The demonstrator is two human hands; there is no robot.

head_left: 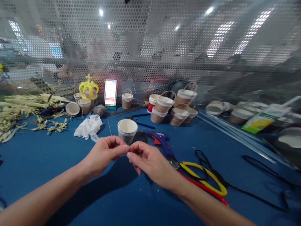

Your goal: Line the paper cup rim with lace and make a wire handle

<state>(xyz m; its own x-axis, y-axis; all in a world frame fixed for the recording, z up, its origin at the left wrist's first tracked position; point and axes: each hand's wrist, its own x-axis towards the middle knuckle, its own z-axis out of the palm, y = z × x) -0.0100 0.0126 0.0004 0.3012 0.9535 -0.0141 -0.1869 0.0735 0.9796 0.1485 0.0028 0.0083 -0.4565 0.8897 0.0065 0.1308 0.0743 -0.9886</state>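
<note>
My left hand and my right hand meet fingertip to fingertip above the blue table. Both are closed in a pinch, and whatever lies between the fingers is too small to make out. Just behind them stands a small cup with a pale inside and a white rim, its lower part partly covered by my fingers. A blue glue gun with a red trigger lies beyond my right hand. Close to my right forearm are scissors or pliers with yellow and red handles.
Small handled baskets stand at the back, near a grey yarn ball and crumpled white tissue. Dried husks cover the left. Clear rods and a black cord lie right. A perforated metal screen borders the table.
</note>
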